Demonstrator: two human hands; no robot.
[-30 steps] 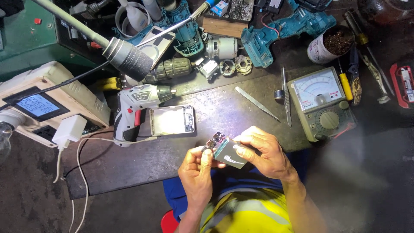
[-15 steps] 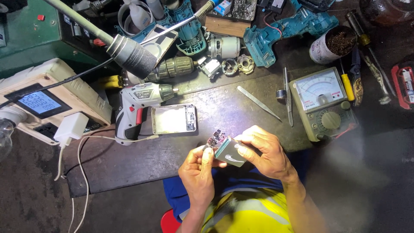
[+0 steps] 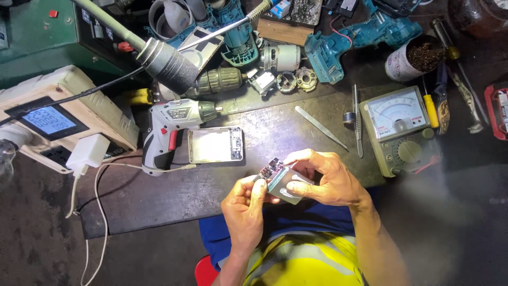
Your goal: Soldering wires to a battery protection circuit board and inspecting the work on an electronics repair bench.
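Both my hands hold a small grey battery pack with a circuit board (image 3: 276,179) on its upper end, just above the near edge of the dark workbench (image 3: 174,196). My left hand (image 3: 244,209) pinches its left side with thumb and fingers. My right hand (image 3: 325,177) wraps over its right side, fingers curled on top. An open silver case shell (image 3: 215,144) lies flat a little above and left of my hands. A white and red cordless screwdriver (image 3: 169,130) lies beside the shell on its left.
An analog multimeter (image 3: 399,135) sits at the right, tweezers (image 3: 320,127) and a thin tool (image 3: 357,122) between it and my hands. A beige power unit with a blue display (image 3: 50,119) and white charger (image 3: 87,153) stand left. Teal drill parts (image 3: 338,45) crowd the back.
My hands and the pack stay in nearly the same place; the fingers shift only slightly on it. Nothing else on the bench has moved.
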